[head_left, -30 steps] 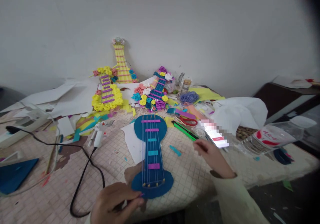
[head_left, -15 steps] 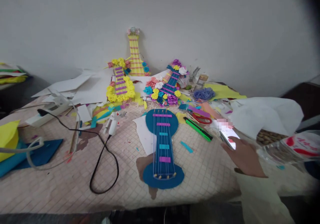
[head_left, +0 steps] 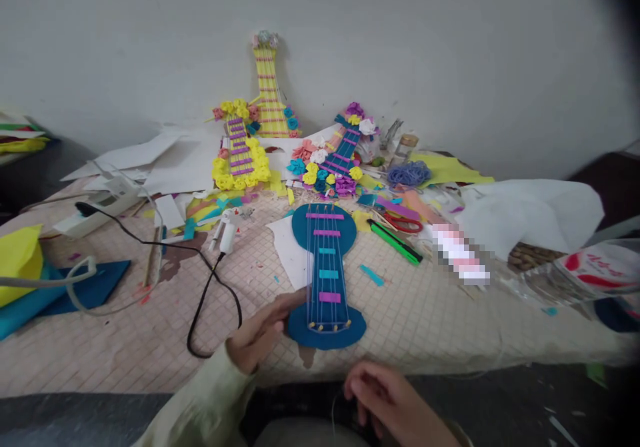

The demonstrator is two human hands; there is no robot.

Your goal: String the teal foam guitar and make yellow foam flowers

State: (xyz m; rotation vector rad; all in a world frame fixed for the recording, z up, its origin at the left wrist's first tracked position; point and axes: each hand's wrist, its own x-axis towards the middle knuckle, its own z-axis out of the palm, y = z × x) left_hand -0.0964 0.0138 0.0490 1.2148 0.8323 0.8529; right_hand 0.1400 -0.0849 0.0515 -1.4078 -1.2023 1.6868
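A blue paper guitar (head_left: 333,337) with white strings and purple and light blue strips lies on the table in front of me. My left hand (head_left: 265,330) is at its left edge, fingers stretched out, the fingertips touching or just beside the guitar's narrow part; I cannot tell which. Below the table's front edge, my right hand (head_left: 383,394) is curled with its fingers bent in, and what is inside them, if anything, is hidden. A thin pale thread (head_left: 334,410) hangs close to its fingertips. White paper (head_left: 293,257) lies partly under the guitar.
A glue gun (head_left: 227,234) with a black cord lies left of the guitar. To the right are a green cutter (head_left: 397,242), red-handled scissors (head_left: 403,222) and a pixelated phone (head_left: 460,254). Decorated guitars (head_left: 240,144) stand at the back, among paper scraps. A plastic bottle (head_left: 595,267) lies far right.
My right hand has left the phone and moved down and left, below the table edge. My left hand has come into view beside the guitar. The view has tilted slightly downward.
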